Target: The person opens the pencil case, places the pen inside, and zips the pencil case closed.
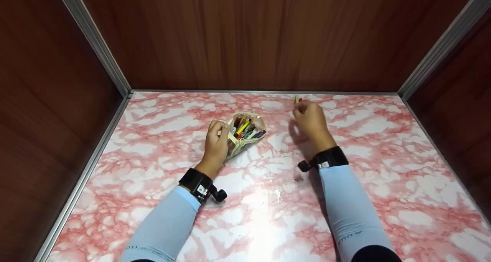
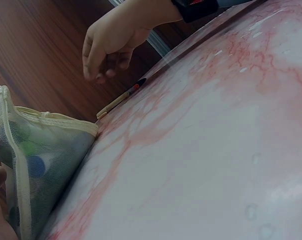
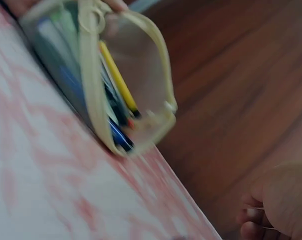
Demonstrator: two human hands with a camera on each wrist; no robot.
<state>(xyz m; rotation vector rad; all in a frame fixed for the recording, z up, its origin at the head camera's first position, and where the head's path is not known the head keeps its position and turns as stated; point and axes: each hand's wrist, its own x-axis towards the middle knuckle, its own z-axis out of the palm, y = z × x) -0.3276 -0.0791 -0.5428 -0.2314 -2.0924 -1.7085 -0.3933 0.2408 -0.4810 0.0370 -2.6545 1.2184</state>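
My left hand (image 1: 217,141) grips the near left edge of a mesh pencil case (image 1: 234,151) with cream zip trim. The case's mouth gapes, showing several pens and markers, among them a yellow pen (image 3: 117,77) and a dark blue pen (image 3: 120,136). To the right, my right hand (image 1: 311,118) hovers near the table's back with fingers loosely bent and nothing between them. Just under it, a beige pen (image 2: 116,104) with a red and dark end lies on the table. In the head view, the fingers partly cover this pen.
The table (image 1: 264,200) has a red and white marbled top. Brown wood-grain panels (image 1: 245,39) stand at the back and both sides, with metal strips (image 1: 92,39) along their joints. A black camera strap (image 1: 330,157) wraps each wrist.
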